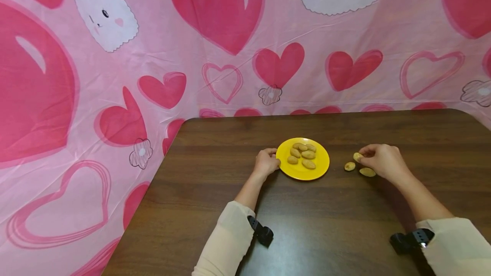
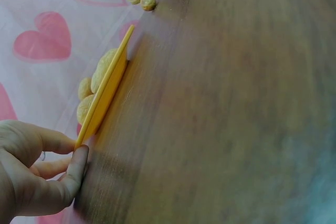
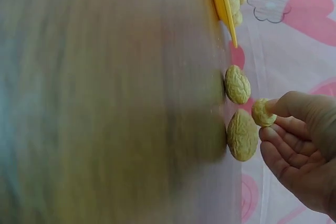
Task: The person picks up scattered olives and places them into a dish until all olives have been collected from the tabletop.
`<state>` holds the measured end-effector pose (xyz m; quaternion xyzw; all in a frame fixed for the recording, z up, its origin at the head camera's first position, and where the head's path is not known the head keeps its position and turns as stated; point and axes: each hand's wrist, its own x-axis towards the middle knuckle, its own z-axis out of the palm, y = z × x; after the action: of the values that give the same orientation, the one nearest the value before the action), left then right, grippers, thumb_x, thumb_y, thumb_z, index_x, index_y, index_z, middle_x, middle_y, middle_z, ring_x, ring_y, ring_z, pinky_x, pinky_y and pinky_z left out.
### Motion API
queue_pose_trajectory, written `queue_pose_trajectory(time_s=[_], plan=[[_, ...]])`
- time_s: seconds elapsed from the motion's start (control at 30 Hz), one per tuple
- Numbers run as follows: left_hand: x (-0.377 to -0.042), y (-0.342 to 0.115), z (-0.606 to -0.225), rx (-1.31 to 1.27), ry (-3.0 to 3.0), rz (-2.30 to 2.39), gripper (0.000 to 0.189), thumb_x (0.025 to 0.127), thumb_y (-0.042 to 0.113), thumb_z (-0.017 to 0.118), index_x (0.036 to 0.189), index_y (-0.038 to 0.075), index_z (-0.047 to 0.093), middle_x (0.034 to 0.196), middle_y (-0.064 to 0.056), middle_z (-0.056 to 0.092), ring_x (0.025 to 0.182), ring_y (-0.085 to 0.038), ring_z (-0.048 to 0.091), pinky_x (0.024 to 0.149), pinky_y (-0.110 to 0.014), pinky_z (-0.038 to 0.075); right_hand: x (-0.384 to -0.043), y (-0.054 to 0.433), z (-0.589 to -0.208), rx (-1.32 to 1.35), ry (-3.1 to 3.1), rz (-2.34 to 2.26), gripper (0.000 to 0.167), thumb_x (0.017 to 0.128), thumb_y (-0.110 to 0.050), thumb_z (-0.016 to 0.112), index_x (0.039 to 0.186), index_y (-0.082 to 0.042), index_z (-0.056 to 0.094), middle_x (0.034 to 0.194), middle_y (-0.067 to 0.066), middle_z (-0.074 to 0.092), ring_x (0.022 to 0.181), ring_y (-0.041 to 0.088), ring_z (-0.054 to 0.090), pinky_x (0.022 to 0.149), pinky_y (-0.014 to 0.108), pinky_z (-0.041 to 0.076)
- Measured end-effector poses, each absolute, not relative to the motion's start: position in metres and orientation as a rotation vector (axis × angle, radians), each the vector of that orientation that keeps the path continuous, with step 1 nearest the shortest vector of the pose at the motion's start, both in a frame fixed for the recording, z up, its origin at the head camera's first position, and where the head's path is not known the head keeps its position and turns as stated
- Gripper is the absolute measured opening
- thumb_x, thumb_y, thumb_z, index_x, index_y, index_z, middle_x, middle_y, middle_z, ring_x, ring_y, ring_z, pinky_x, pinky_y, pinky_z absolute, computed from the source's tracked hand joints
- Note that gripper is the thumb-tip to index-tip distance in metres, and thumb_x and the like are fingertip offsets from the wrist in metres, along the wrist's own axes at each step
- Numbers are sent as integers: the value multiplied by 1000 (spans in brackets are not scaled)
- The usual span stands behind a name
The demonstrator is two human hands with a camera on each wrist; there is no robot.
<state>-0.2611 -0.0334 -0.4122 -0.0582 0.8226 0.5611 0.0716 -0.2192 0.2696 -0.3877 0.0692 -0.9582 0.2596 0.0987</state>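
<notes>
A round yellow plate [image 1: 321, 161] lies on the table with several wrinkled, tan, oval nut-like pieces [image 1: 308, 154] on it. My left hand [image 1: 266, 163] pinches the plate's left rim between thumb and fingers, plain in the left wrist view at the plate edge [image 2: 107, 98]. Right of the plate, my right hand [image 1: 383, 162] pinches one nut-like piece [image 3: 263, 113] between thumb and fingertips. Two more lie loose beneath and beside that hand: a small one [image 1: 349, 166] nearer the plate and a longer one [image 1: 367, 172] close under the fingers.
The brown wood-grain table [image 1: 307, 233] has rounded far corners. Behind and to the left hangs a pink cloth [image 1: 238, 80] printed with hearts, and it meets the table's back edge. A black wrist camera [image 1: 262, 231] sits on the left sleeve, another [image 1: 412, 241] on the right.
</notes>
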Motion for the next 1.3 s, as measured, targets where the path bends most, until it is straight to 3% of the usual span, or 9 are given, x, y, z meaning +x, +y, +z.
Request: queue_pose_trajectory(time_s=[0.33, 0.57, 1.1, 1.3], plan=[[-261, -34, -412, -167, 2454, 1693, 47, 76, -12, 58, 122, -1, 58, 86, -6, 58, 69, -14, 57, 58, -23, 53, -221, 254, -388, 232, -2802, 790, 24, 81, -18, 70, 89, 4, 69, 75, 10, 68, 70, 27, 61, 60, 34, 46], [-262, -35, -412, -168, 2443, 1696, 47, 77, -11, 59, 123, -1, 57, 87, -6, 57, 71, -15, 58, 60, -24, 54, -224, 246, -388, 221, -2858, 849, 29, 82, -23, 69, 91, 4, 69, 77, 10, 67, 64, 20, 57, 52, 28, 45], [-262, -34, -412, -171, 2438, 1700, 46, 77, -12, 58, 123, -2, 57, 84, -7, 56, 70, -14, 57, 59, -24, 54, -231, 222, -390, 246, -2864, 1018, 25, 81, -14, 69, 94, 7, 67, 75, 11, 67, 52, 15, 57, 45, 26, 48], [-263, -35, -412, -170, 2436, 1701, 46, 78, -12, 58, 123, -2, 57, 84, -7, 56, 69, -14, 57, 60, -24, 54, -233, 214, -391, 313, -2842, 941, 25, 80, -18, 71, 89, 4, 69, 74, 8, 67, 61, 17, 58, 50, 26, 48]])
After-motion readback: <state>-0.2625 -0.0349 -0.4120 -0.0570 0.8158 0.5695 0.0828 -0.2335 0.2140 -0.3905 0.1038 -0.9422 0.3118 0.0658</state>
